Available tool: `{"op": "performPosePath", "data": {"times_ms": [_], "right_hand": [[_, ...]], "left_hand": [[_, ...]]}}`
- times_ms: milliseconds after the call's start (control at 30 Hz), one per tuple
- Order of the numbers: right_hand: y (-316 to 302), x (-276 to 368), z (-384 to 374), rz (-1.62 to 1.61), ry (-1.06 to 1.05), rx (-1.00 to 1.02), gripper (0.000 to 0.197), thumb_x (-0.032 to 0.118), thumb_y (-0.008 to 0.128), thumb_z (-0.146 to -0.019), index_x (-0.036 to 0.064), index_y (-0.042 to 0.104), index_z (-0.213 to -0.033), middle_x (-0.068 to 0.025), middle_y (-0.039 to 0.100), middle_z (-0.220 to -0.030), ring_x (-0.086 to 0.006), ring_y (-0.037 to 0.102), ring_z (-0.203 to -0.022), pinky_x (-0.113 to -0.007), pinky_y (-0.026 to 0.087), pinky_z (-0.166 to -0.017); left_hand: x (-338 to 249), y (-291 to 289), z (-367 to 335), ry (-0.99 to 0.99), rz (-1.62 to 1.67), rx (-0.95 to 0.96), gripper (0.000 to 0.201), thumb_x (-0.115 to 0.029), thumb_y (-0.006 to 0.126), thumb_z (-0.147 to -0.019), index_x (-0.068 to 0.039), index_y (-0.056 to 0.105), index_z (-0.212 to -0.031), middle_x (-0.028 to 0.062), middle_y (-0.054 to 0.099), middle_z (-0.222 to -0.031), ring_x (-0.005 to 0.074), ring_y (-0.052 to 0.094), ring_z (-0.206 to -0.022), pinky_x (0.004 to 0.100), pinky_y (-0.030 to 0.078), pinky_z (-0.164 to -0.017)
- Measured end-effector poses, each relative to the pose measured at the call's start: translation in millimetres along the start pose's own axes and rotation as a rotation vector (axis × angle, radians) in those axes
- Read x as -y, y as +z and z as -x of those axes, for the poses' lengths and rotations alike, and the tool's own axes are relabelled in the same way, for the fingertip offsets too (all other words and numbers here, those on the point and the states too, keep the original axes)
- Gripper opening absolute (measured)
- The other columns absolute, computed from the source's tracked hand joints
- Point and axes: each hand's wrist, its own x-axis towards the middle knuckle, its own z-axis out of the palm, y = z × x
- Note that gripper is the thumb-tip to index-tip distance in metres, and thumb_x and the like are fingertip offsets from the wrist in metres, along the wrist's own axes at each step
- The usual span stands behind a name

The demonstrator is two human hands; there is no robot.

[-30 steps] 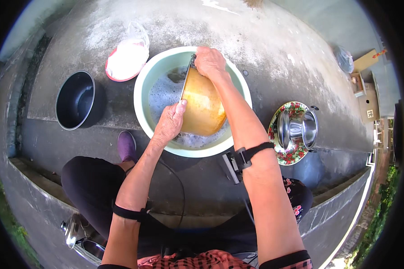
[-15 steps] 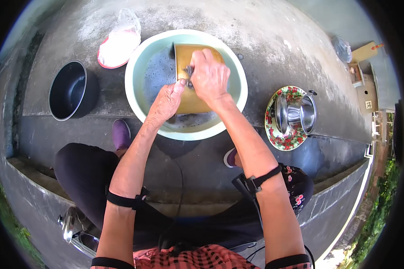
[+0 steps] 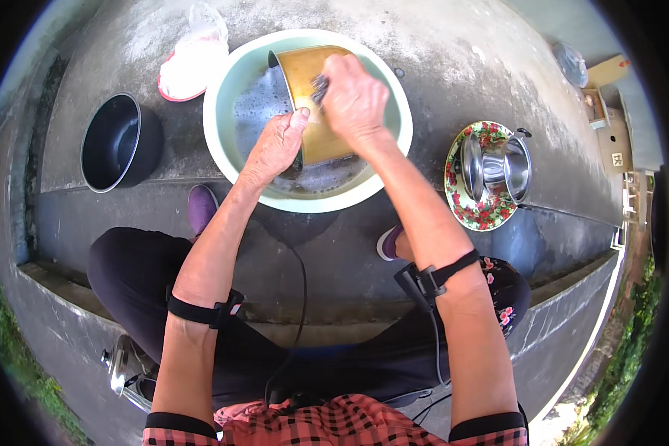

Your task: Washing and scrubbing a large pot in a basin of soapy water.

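A pot (image 3: 305, 65) with a golden-brown outer wall and a dark inside lies on its side in a pale green basin (image 3: 214, 119). Sudsy water (image 3: 259, 111) fills the basin's bottom. My left hand (image 3: 275, 145) grips the pot's rim, its thumb on the outer wall. Against that wall my right hand (image 3: 357, 102) is closed around a grey metal scouring pad (image 3: 320, 88), of which only the edge peeks out. The right fingers are slightly blurred.
Left of the basin stands a dark pot (image 3: 115, 145), with a white plastic bag (image 3: 189, 67) on a red-rimmed dish behind it. To the right, a flowered tray (image 3: 483, 215) carries a shiny steel pot (image 3: 514, 167). A lidded metal pot (image 3: 119, 364) sits by my left knee.
The pot has tilted in the basin, its rim now slanting and its dark inside showing more. My right hand has shifted slightly up and right across the wall with the scouring pad.
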Motion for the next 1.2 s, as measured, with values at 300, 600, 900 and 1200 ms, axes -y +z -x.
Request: {"op": "performPosePath", "data": {"times_ms": [300,600,900,1200], "right_hand": [[17,35,-9,-0.034,-0.075,-0.161,0.009,0.01,0.047,-0.079,0.0093,0.052,-0.071,-0.0085,0.056,-0.066,-0.0267,0.058,-0.056,-0.041,0.047,-0.051],[6,24,-1,0.041,0.023,-0.109,0.009,0.011,0.048,-0.079,0.0094,0.051,-0.071,-0.0122,0.058,-0.069,-0.0273,0.061,-0.058,-0.037,0.047,-0.047],[-2,-56,7,0.006,0.119,-0.2,0.008,0.007,0.047,-0.081,0.0091,0.053,-0.075,-0.0122,0.058,-0.073,-0.0319,0.059,-0.059,-0.042,0.048,-0.053],[-4,-54,-26,0.037,0.026,-0.111,0.003,0.009,0.054,-0.074,0.0096,0.052,-0.072,-0.0094,0.054,-0.067,-0.0297,0.06,-0.06,-0.043,0.048,-0.054]], "left_hand": [[20,8,7,-0.031,0.155,0.101,0.046,-0.035,0.039,-0.092,0.005,0.053,-0.074,0.0132,0.056,-0.06,0.0214,0.057,-0.058,0.036,0.045,-0.062],[25,19,14,-0.002,0.077,0.079,0.036,-0.026,0.041,-0.089,0.005,0.052,-0.076,0.0156,0.057,-0.059,0.0239,0.057,-0.055,0.0371,0.045,-0.058],[6,47,23,-0.1,0.017,0.23,0.037,-0.023,0.045,-0.09,0.008,0.057,-0.072,0.0103,0.056,-0.057,0.0169,0.055,-0.054,0.0324,0.047,-0.058],[-8,70,21,-0.002,-0.043,0.268,0.03,-0.021,0.052,-0.082,0.007,0.054,-0.072,0.0252,0.049,-0.059,0.0362,0.055,-0.054,0.0414,0.044,-0.056]]}}
